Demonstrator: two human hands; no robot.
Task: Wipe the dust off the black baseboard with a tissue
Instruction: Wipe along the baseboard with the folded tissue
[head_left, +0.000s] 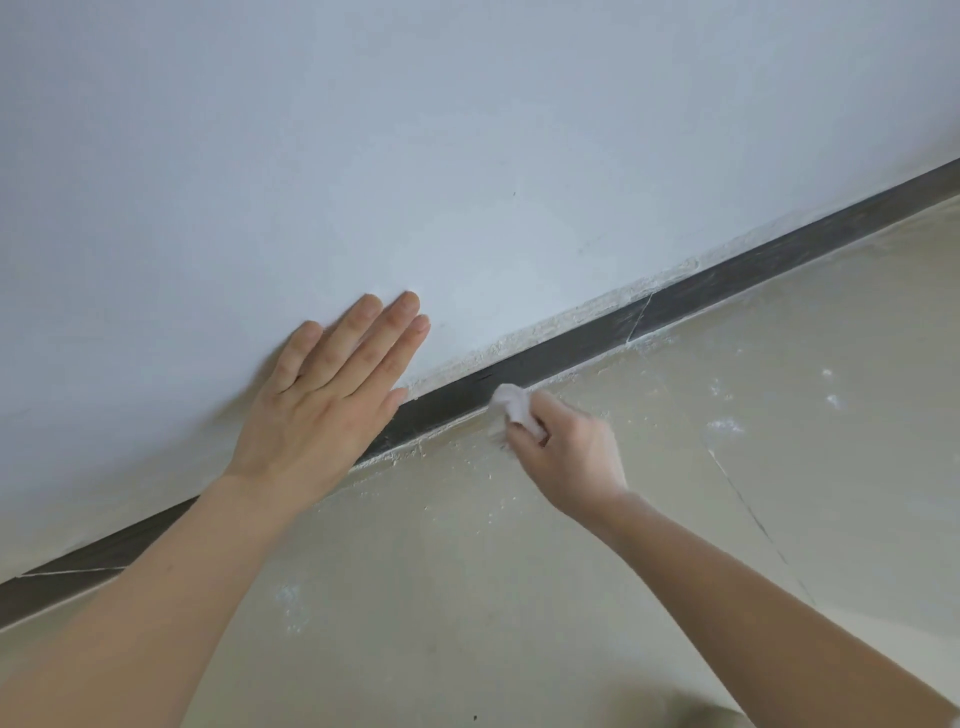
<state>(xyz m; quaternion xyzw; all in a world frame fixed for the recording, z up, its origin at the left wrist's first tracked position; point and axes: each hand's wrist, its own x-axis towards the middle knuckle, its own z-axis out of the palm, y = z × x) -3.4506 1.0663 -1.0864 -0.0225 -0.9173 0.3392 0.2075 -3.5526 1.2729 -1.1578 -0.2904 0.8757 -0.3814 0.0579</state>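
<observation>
Right hand (566, 457) grip clenched around crumpled tissue (511, 405) touching black baseboard (571, 345) lower edge, left hand (322, 400) grip released, flat on white wall (467, 156).

I have one view only, from the wide-angle camera on my head; it faces forward and down at the foot of the wall (467, 130), and it is tilted, so the baseboard (571, 348) runs slantwise from lower left to upper right; the wall fills the upper part, the floor (519, 571) the lower right; the camera is close, my forearms entering from the bottom edge, my left hand (327, 400) and right hand (571, 452) near the middle.
</observation>
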